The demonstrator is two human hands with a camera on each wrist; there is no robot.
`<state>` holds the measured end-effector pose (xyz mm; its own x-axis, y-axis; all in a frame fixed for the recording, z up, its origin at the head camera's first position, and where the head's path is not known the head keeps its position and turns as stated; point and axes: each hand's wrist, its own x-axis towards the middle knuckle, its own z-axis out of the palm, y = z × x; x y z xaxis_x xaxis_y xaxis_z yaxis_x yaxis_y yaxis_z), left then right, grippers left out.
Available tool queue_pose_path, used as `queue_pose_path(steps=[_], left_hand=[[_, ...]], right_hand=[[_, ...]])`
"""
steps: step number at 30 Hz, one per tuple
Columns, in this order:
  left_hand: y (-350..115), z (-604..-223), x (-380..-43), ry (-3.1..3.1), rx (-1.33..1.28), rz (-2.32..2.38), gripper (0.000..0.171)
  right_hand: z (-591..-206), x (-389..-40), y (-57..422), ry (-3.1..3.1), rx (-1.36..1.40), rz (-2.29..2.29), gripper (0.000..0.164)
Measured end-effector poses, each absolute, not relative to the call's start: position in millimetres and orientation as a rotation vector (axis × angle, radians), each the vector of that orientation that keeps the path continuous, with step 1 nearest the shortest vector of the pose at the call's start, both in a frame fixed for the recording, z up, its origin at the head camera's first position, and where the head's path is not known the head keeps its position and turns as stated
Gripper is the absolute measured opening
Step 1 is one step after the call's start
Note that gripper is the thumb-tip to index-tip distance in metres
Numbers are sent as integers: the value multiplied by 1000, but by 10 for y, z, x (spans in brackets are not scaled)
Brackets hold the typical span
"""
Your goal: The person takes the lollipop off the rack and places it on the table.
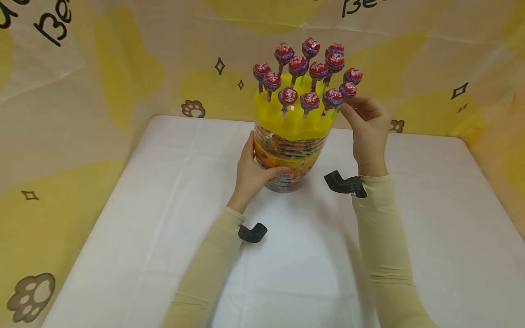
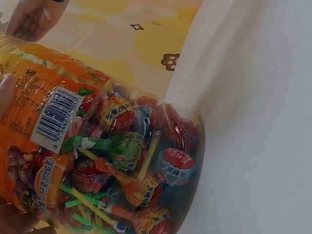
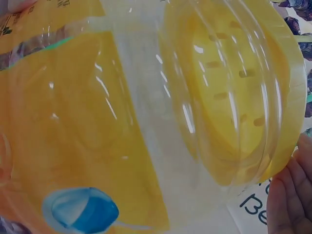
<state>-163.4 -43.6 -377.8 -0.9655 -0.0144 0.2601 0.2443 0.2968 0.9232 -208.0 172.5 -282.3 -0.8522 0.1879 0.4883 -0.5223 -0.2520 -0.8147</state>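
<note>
A clear plastic jar (image 1: 293, 148) with an orange label stands tilted on the table, holding wrapped lollipops (image 2: 176, 166). Its yellow lid (image 1: 272, 120) has slots, seen in the right wrist view, and several red-and-purple lollipops (image 1: 298, 66) stick up from it. My left hand (image 1: 252, 175) grips the jar low on its left side, thumb across the label. At the lid's right edge, my right hand (image 1: 369, 125) pinches with thumb and fingers just below a lollipop (image 1: 347, 89); its stick is hidden by the fingertips.
The jar stands toward the back of a white-covered table (image 1: 172, 218). A yellow patterned cloth (image 1: 197, 50) hangs behind and beside it. A black curved mount (image 1: 344, 184) sits on the right wrist, another mount (image 1: 252, 233) on the left.
</note>
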Motion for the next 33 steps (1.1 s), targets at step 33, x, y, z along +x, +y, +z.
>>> queue_pose_path(steps=[33], left_hand=[[-463,-3813,-1636,-2406,-234,-1720,110]], right_hand=[[-2725,-2035,1765,-1533,370,2064,6]])
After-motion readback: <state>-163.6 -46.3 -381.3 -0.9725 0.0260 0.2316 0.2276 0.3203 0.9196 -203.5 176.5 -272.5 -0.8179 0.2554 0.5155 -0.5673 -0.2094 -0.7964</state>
